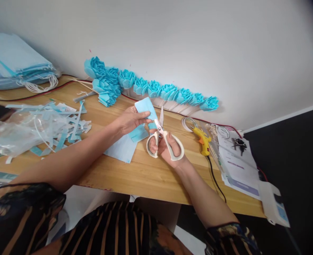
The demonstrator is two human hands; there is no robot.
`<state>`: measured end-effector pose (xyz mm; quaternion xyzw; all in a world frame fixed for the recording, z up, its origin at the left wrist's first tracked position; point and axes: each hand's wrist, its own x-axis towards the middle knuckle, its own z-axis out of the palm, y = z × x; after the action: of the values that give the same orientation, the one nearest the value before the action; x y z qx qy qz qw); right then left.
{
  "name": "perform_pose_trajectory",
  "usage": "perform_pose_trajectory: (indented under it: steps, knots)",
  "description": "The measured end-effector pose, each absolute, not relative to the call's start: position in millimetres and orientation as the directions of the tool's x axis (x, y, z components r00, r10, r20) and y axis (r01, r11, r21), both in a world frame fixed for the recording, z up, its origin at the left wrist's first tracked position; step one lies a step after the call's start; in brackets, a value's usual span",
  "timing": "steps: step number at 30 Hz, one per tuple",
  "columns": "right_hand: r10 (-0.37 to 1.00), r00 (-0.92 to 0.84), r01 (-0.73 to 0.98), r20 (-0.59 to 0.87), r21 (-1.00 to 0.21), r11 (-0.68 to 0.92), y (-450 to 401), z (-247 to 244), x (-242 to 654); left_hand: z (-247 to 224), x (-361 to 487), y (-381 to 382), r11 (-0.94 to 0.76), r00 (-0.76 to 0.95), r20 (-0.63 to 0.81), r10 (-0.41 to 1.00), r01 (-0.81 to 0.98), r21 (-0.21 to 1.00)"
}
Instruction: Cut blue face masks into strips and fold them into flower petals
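Observation:
My left hand [132, 119] pinches a folded piece of light blue fabric-like material [146, 107] above the table. My right hand [169, 147] has its fingers through the white handles of a pair of scissors [159, 129]. The blades are spread, with one at the lower edge of the blue piece; whether it cuts in, I cannot tell. Under the hands lie a blue piece [139, 133] and a paler blue sheet [121, 150], flat on the wooden table [146, 180].
Blue flowers on sticks [154, 88] lean along the wall. At left are a stack of blue sheets [15, 60] and scraps with a clear plastic bag [21, 132]. A yellow glue gun [203, 141], papers [234, 161] and keys [239, 144] lie at right.

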<state>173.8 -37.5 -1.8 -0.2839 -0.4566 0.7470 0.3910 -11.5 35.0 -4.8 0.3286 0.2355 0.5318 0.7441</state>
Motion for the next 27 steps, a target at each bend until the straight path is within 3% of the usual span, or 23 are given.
perform_pose_trajectory:
  steps: [11, 27]
  knots:
    - [0.835, -0.546, -0.3, -0.075, -0.912, -0.278, -36.8, -4.4, 173.9, -7.4, -9.6, 31.1, 0.237, 0.407, 0.017, 0.913, -0.564, 0.791]
    - [0.871, -0.483, -0.32, -0.092, -0.907, -0.274, -38.1, -1.3, 170.9, -10.0, -10.3, 32.4, 0.233, 0.398, 0.003, 0.918, -0.543, 0.807]
